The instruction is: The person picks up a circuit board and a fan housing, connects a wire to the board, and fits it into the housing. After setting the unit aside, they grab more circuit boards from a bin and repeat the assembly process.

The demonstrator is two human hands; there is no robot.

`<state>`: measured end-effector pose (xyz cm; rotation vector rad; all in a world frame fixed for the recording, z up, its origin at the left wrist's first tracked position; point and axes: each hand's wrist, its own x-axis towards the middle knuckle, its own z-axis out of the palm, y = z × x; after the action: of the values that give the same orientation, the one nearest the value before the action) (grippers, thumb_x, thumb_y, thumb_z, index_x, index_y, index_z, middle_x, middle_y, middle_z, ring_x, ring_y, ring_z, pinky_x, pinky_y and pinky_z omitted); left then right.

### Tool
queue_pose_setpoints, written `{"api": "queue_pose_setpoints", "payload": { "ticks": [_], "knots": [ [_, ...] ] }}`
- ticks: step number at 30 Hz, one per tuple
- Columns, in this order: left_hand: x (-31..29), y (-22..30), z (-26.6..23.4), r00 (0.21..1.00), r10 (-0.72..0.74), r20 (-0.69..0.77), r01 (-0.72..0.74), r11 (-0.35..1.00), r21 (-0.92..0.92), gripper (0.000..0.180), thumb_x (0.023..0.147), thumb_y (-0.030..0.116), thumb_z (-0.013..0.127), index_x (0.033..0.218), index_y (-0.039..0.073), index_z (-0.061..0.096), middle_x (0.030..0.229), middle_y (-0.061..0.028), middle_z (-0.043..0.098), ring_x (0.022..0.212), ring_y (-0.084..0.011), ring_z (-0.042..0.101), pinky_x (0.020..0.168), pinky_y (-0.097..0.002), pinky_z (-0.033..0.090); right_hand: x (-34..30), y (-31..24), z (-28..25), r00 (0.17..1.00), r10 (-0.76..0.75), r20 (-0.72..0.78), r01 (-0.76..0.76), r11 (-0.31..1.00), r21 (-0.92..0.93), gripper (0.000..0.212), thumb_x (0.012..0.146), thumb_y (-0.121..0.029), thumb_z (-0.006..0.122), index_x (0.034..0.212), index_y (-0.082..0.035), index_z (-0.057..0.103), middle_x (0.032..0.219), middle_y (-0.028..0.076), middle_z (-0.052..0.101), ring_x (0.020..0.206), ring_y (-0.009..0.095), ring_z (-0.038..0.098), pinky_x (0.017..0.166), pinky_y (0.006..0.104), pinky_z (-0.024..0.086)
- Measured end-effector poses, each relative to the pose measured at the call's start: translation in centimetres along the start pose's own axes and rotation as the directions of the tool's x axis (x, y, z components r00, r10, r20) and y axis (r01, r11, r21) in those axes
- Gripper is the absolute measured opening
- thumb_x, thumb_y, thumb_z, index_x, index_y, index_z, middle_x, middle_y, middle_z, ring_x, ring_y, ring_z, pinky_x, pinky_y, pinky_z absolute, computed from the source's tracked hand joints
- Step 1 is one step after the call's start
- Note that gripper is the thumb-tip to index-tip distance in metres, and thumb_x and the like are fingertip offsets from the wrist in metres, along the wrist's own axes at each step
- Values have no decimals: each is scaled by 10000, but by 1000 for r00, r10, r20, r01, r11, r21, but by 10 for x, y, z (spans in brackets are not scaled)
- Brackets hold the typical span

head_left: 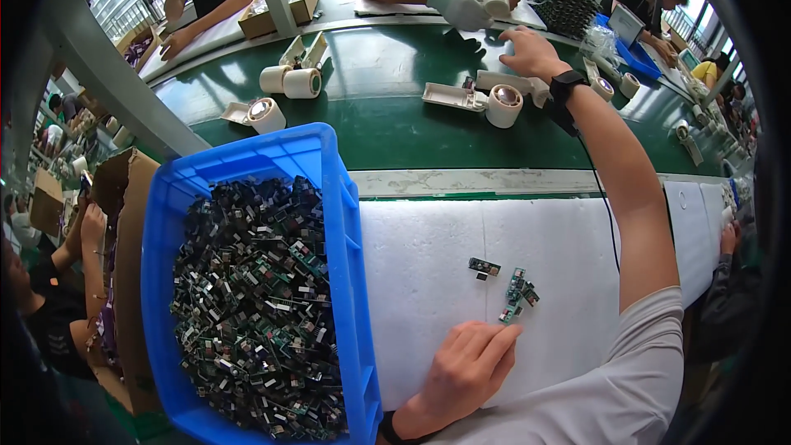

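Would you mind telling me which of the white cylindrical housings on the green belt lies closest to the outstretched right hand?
The upright one just below the right hand, beside the white flat casing; the pair and the single one lie farther left.

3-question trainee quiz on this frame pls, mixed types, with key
1. True or false: the person's left hand rests on the white foam sheet.
2. The big blue plastic bin holds: A) rolls of tape B) small dark circuit boards C) gloves
3. Fill in: the person's right hand, black watch on that wrist, reaches over the green ____ belt.

Key
1. True; its fingers point at the loose small green circuit boards.
2. B
3. conveyor; white cylindrical parts lie near the hand.
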<state>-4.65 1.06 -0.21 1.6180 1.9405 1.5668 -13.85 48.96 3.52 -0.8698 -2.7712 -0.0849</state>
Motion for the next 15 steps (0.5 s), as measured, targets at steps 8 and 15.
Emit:
{"api": "queue_pose_setpoints", "payload": {
  "ticks": [8,15],
  "knots": [
    [0,-2,-3,1000,-26,-4,26,997,-78,208,773,-7,761,936,52,648,896,-76,681,829,-251,669,815,-368,536,-18,-20,-15,898,-91,431,-76,932,354,410,927,-304,650,1233,-33,670,1155,152,704,1059,266,653,961,356,490],
    [-4,-2,-3,1000,-4,-10,3,993,-117,222,779,-17,754,969,40,656,901,-87,684,824,-264,663,813,-380,530,-61,0,-59,908,-289,302,144,894,425,329,911,-196,726,1160,13,674,1085,112,725,950,199,666,873,328,516]
  ]
}}
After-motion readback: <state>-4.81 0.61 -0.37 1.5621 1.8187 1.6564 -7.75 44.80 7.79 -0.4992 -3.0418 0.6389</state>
